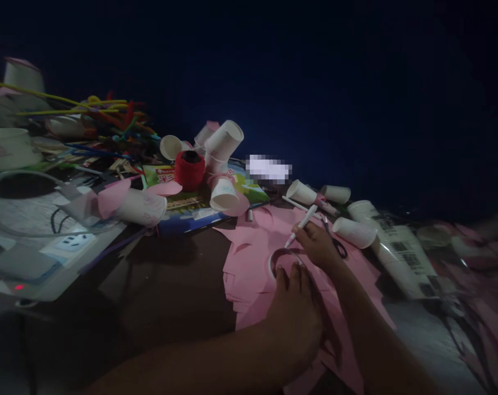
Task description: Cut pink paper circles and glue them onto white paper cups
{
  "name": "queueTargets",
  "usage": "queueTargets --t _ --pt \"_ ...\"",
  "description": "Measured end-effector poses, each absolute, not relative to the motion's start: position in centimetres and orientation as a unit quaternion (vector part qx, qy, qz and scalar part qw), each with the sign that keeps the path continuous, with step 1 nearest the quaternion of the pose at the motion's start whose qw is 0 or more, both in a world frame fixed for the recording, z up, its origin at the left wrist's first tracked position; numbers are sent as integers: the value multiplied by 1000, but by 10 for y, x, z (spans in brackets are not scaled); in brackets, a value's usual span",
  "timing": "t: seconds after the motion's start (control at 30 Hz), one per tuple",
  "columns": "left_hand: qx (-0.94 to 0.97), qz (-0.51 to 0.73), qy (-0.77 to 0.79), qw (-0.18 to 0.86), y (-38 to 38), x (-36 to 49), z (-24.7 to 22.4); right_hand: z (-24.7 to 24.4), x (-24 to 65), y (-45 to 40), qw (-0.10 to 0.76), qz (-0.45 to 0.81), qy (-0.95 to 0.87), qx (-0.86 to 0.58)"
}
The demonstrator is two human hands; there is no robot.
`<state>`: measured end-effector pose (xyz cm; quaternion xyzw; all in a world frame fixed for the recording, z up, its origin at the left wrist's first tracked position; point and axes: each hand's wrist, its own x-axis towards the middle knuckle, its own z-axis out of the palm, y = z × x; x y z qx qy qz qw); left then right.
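Several sheets of pink paper (249,263) lie in a loose pile on the dark table. On top of them rests a round ring (272,260) that looks like a roll of tape. The fingers of my left hand (294,307) hold it down, reaching into its near side. A white marker pen (304,222) is pinched in my right hand (318,244), its tip at the ring's far edge. Scissors (339,247) lie just right of my right hand, partly hidden. A small white cap (250,215) sits on the paper.
White paper cups (228,140) with pink pieces stand and lie beyond the paper, near a red yarn spool (190,171). At left are a power strip (63,247) and coloured pipe cleaners (121,118). Stacked cups in plastic wrap (401,252) lie at right.
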<state>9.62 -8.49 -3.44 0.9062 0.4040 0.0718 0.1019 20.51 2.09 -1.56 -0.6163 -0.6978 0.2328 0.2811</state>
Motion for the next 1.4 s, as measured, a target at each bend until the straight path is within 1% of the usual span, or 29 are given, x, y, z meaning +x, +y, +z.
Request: queueTargets --t 0.2,0.3,0.33,0.37,0.47,0.5,0.57,0.63,0.7,0.83,0.9,0.97,1.07,1.17,1.27,1.4 --pt "905 82 410 82 -86 98 -36 -12 227 19 251 251 -674 -648" --pt "905 92 408 76 -86 97 -38 -10 235 18 240 292 -651 -658" --pt "905 93 409 77 -86 97 -38 -9 237 19 261 312 -631 -661" --pt "904 94 409 76 -86 96 -39 -9 237 20 304 336 -603 -657" --pt "908 104 402 62 -84 94 -39 -7 237 24 493 404 -507 -580" --pt "909 110 400 50 -82 92 -38 -7 236 25 540 421 -484 -545" --pt "906 122 404 19 -79 90 -34 -7 235 28 589 441 -456 -501" --pt "899 126 419 -1 -74 87 -27 -9 235 30 607 436 -443 -495" --pt "898 123 422 -1 -69 84 -18 -12 235 31 588 406 -478 -510" --pt "902 137 410 8 -57 75 -1 -20 238 29 467 330 -609 -549" --pt "888 173 427 0 -51 67 8 -23 240 28 432 297 -640 -562" --pt "872 199 447 -23 -46 55 20 -26 240 28 401 253 -671 -570" --pt "848 207 483 -74 -44 32 36 -29 239 27 346 192 -717 -573" --pt "853 147 492 -94 -48 6 40 -30 237 25 291 148 -750 -575" --pt "858 89 496 -100 -56 -16 33 -31 236 23 246 116 -769 -578" --pt "857 61 502 -101 -65 -29 25 -31 235 19 207 78 -782 -583"
